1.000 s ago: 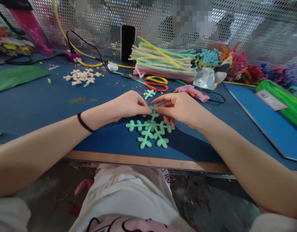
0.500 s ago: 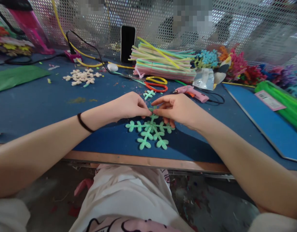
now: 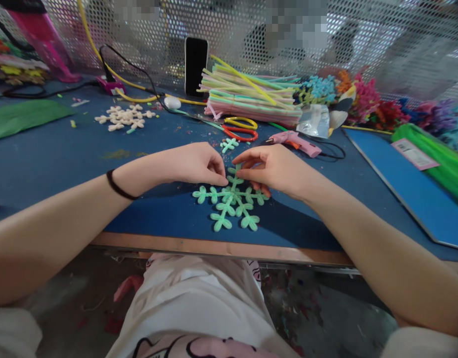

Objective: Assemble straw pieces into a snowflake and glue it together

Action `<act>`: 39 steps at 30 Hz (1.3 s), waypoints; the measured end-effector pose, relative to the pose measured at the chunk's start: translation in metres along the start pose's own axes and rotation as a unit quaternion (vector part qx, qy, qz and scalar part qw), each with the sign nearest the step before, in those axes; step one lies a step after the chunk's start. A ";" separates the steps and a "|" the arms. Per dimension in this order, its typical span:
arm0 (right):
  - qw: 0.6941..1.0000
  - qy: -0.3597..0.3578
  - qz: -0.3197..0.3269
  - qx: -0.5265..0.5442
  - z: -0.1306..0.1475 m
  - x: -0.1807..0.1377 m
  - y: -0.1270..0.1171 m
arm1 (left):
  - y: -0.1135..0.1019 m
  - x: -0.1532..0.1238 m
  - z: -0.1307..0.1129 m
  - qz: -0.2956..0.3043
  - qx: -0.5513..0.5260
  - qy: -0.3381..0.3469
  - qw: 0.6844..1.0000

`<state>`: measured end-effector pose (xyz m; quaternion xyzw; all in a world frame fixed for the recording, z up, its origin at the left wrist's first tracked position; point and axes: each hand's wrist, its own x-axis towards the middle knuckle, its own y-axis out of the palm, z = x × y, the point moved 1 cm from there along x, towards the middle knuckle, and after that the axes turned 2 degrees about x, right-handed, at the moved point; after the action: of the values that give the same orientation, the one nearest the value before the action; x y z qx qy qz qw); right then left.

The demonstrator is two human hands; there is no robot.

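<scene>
A mint-green pipe-cleaner snowflake (image 3: pixel 234 197) lies on the blue table surface near the front edge. My right hand (image 3: pixel 275 169) pinches the arm pointing away from me between thumb and fingertips. Close by on the other side, my left hand (image 3: pixel 199 164) has its fingers bent and its thumb apart from them, with nothing visible between. Its thumb tip is beside the snowflake's upper arm; whether it touches cannot be told. A small loose mint-green branched piece (image 3: pixel 229 144) rests just beyond both hands.
Behind the hands lie red-and-yellow-handled scissors (image 3: pixel 239 130), a pink glue gun (image 3: pixel 296 143) and a bundle of pastel pipe cleaners (image 3: pixel 251 97). A white snowflake (image 3: pixel 125 118) sits farther left. A phone (image 3: pixel 196 66) stands upright against the perforated metal screen (image 3: pixel 229 30). A blue board (image 3: pixel 404 184) lies right.
My left hand has drawn slightly left, away from the snowflake's upper arm, and its thumb and finger have parted. My right hand and the snowflake stay almost where they were.
</scene>
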<state>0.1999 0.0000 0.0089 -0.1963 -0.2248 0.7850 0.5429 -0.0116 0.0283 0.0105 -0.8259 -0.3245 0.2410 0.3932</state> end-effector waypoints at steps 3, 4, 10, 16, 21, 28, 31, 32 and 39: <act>1.000 -0.010 -0.006 -0.010 0.003 -0.001 0.000 | 0.000 0.000 -0.001 0.009 0.005 0.007 1.000; 1.000 -0.015 -0.007 -0.013 0.004 -0.002 0.001 | 0.000 0.000 -0.001 0.011 0.007 0.008 1.000; 0.999 0.007 -0.009 -0.036 0.008 -0.004 0.002 | 0.000 0.000 -0.001 0.008 0.008 0.010 1.000; 0.999 0.000 -0.005 -0.052 0.010 -0.004 0.001 | -0.006 -0.005 -0.004 0.038 0.002 0.019 0.999; 0.998 0.004 -0.004 -0.063 0.010 -0.004 0.000 | -0.009 -0.007 -0.009 0.040 -0.025 0.035 0.998; 0.995 0.013 0.013 -0.102 0.011 -0.005 -0.004 | -0.007 -0.006 -0.008 0.041 -0.009 0.043 0.998; 0.990 -0.004 0.002 -0.138 0.013 -0.005 -0.006 | -0.008 -0.007 -0.008 0.037 -0.001 0.052 0.998; 0.989 -0.015 -0.004 -0.148 0.013 -0.005 -0.007 | -0.008 -0.007 -0.008 0.035 0.000 0.052 0.998; 0.994 -0.018 -0.005 -0.111 0.016 -0.008 -0.003 | -0.012 -0.005 -0.007 -0.038 0.028 0.018 0.999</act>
<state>0.1960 -0.0091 0.0247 -0.2396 -0.3211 0.7560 0.5177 -0.0151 0.0271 0.0251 -0.8059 -0.3416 0.2198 0.4308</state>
